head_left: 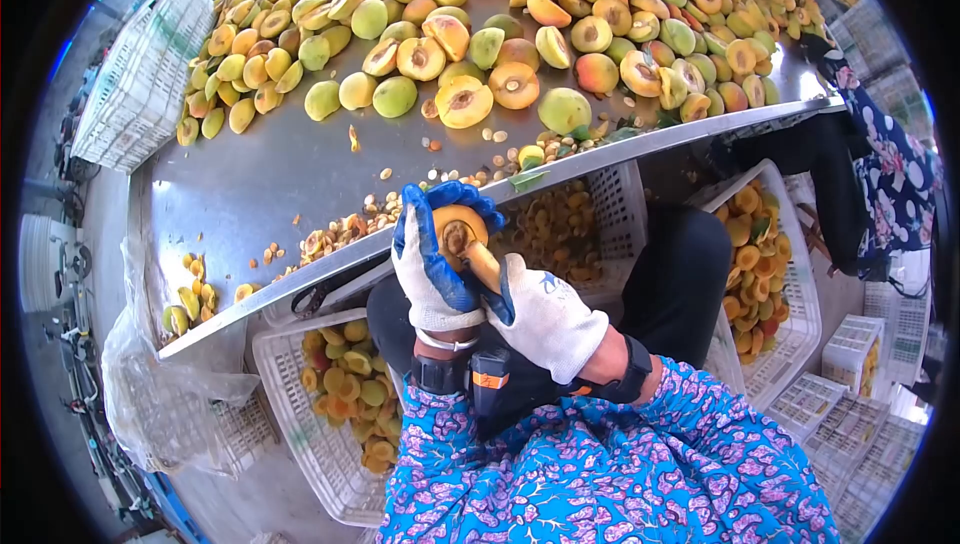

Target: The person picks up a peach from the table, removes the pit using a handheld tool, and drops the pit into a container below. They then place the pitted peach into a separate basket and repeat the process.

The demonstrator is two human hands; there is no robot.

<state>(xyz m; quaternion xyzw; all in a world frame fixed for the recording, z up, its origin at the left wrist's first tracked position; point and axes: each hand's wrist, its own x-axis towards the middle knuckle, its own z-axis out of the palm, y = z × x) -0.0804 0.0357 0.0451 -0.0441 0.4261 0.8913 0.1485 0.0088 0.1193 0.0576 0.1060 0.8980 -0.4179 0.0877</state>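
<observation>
My left hand (432, 259), in a white glove with a blue coated palm, is closed around a halved yellow peach (457, 226). The cut face is up, with a brown hollow at its centre. My right hand (545, 316), gloved the same way, grips a tan rounded piece like a wooden handle (485, 266). Its upper end meets the peach's cut face; any blade or tip is hidden. Both hands are together just in front of the metal table's edge (410, 227). Loose pits (345, 232) lie along that edge.
Many whole and halved peaches (465, 101) are heaped across the table. Below stand white crates of fruit, one at left (290, 394), one under the table (625, 219), one at right (800, 289). Clear plastic (150, 384) hangs at left. Another person's flowered sleeve (890, 159) is at right.
</observation>
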